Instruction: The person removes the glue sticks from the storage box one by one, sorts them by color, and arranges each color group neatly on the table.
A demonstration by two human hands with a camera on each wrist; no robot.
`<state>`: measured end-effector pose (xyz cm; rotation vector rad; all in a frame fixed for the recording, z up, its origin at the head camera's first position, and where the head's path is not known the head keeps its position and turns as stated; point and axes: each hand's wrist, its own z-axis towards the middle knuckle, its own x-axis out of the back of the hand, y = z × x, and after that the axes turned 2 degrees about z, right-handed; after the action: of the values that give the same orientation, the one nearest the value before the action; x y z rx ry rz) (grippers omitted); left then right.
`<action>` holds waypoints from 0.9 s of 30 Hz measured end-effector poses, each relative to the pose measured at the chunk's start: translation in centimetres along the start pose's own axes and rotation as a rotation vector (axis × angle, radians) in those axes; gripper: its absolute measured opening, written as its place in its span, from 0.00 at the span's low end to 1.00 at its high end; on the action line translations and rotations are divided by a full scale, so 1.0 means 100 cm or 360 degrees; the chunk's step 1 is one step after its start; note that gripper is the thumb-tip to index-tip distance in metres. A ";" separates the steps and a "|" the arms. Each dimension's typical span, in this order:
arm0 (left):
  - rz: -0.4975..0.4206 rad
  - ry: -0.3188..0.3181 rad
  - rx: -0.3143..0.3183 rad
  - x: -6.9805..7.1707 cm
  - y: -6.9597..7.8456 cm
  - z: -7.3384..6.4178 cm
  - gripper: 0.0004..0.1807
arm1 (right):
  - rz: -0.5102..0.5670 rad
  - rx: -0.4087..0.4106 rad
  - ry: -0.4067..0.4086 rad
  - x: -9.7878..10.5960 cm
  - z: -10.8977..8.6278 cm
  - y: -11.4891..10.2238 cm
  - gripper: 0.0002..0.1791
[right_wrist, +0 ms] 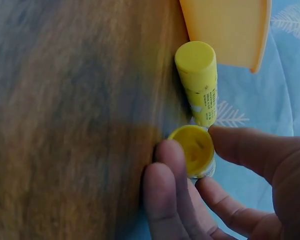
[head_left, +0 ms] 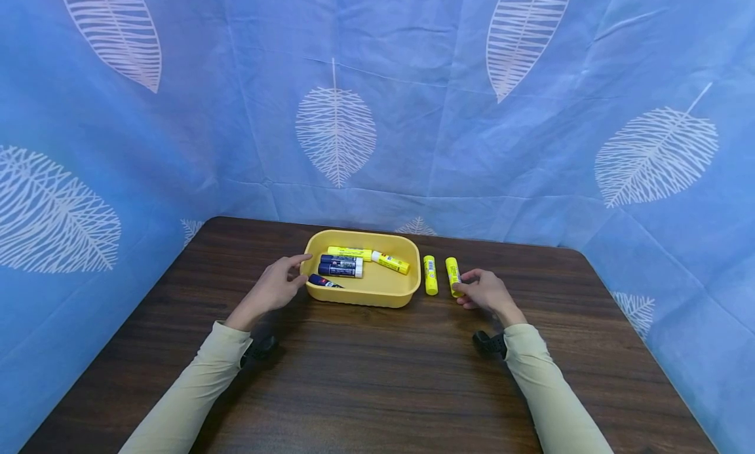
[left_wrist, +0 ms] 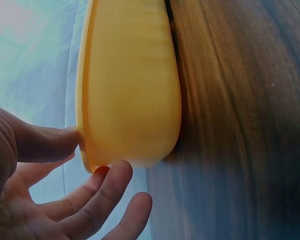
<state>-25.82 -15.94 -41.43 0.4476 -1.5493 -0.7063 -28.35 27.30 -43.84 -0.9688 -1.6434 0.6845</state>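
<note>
- Right hand [head_left: 485,292]: I see it pinching one yellow glue stick [head_left: 452,270], right of one tray [head_left: 360,298].
- Left hand [head_left: 274,285]: spread, touching tray rim.
- Between: one second yellow stick [head_left: 430,275].
- Tray contents: two yellow, three navy sticks [head_left: 337,270].

Yellow glue sticks [head_left: 430,275] and dark-blue glue sticks [head_left: 337,270] carry small print, which seems too blurred to read.

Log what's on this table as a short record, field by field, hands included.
Left hand: touching the left end of the tray
Right hand: holding the rightmost stick
In tray: two yellow sticks, three dark blue sticks
Between tray and held stick: one yellow stick
Table: dark wood grain
Backdrop: blue cloth, white leaf prints
</note>
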 end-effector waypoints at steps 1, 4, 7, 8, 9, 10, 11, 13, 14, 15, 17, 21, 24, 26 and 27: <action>0.0001 0.0001 0.0002 0.000 0.000 0.000 0.28 | -0.0019 0.0002 0.0001 0.000 0.000 0.000 0.25; 0.0003 0.0007 0.0008 0.000 0.000 0.000 0.28 | -0.0062 0.0018 -0.0010 -0.001 -0.002 -0.002 0.25; 0.0000 0.0008 0.0010 0.000 0.000 0.000 0.28 | -0.0089 0.0048 -0.0021 -0.002 -0.004 -0.004 0.26; -0.0003 0.0007 0.0010 0.000 0.000 0.000 0.28 | -0.0097 0.0052 -0.0021 -0.002 -0.004 -0.005 0.26; -0.0006 0.0005 0.0010 0.000 0.000 0.000 0.28 | -0.0105 0.0057 -0.0022 -0.003 -0.005 -0.005 0.26; -0.0009 0.0005 0.0010 0.000 0.000 0.000 0.28 | -0.0111 0.0060 -0.0022 -0.003 -0.005 -0.005 0.26; -0.0010 0.0005 0.0010 0.000 0.000 0.000 0.28 | -0.0118 0.0063 -0.0023 -0.003 -0.005 -0.005 0.26; -0.0013 0.0005 0.0008 0.000 0.000 0.000 0.28 | -0.0125 0.0070 -0.0027 -0.002 -0.005 -0.005 0.26; -0.0014 0.0003 0.0006 0.000 0.000 0.000 0.28 | -0.0128 0.0071 -0.0028 -0.002 -0.004 -0.004 0.26; -0.0013 0.0002 0.0004 0.000 0.000 0.000 0.28 | -0.0128 0.0071 -0.0029 -0.002 -0.004 -0.004 0.26; -0.0013 0.0000 0.0005 0.000 0.001 -0.001 0.28 | -0.0124 0.0072 -0.0031 -0.002 -0.004 -0.004 0.26; -0.0016 -0.0005 0.0003 0.001 0.001 -0.001 0.28 | -0.0123 0.0079 -0.0033 -0.002 -0.004 -0.003 0.26; -0.0021 -0.0007 -0.0004 0.001 0.002 -0.001 0.28 | -0.0122 0.0084 -0.0030 -0.002 -0.004 -0.004 0.25; -0.0022 -0.0005 -0.0006 0.001 0.002 -0.001 0.28 | -0.0124 0.0090 -0.0031 -0.002 -0.004 -0.004 0.26; -0.0022 -0.0006 -0.0008 0.001 0.002 -0.001 0.28 | -0.0123 0.0087 -0.0027 -0.002 -0.004 -0.004 0.25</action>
<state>-25.71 -15.85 -41.26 0.4538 -1.5489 -0.7215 -28.04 26.90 -43.50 -0.8584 -1.6601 0.6835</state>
